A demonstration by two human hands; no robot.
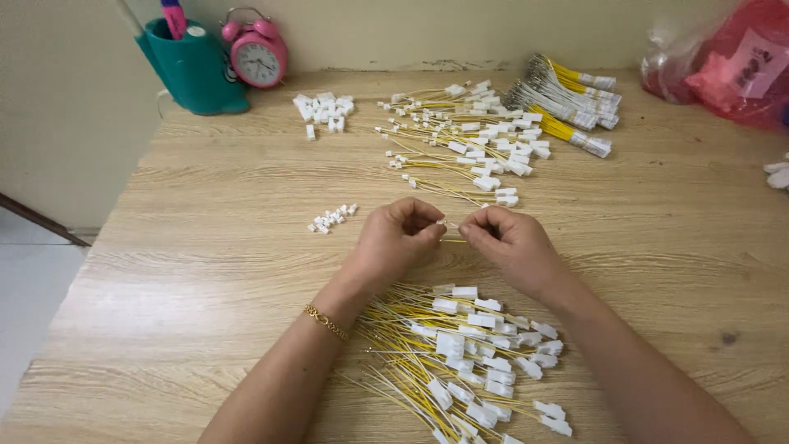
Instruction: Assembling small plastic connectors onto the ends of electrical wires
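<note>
1. The fingers of the left hand (394, 238) and of the right hand (509, 240) are pinched together at mid-table, meeting on a small white connector (448, 223) with a thin yellow wire (454, 240) running just under it. Both hands are closed on this one piece; which holds the connector and which the wire is too small to tell.
2. Just below the wrists lies a heap of yellow leads with white housings (468, 353), touching the forearms.
3. Beyond the hands, a second spread of like leads (464, 136) lies loosely fanned, and past it, tied bundles of leads (567, 103) lie at the far edge.
4. Loose white plastic parts remain: a small cluster (331, 219) left of the hands and a larger pile (325, 108) further back.
5. Judging by these piles, many leads are already fitted and a good number, together with loose parts, is left.
6. A teal holder (193, 70), a pink alarm clock (257, 51) and a red bag (723, 62) stand along the back of the wooden table (205, 271).
</note>
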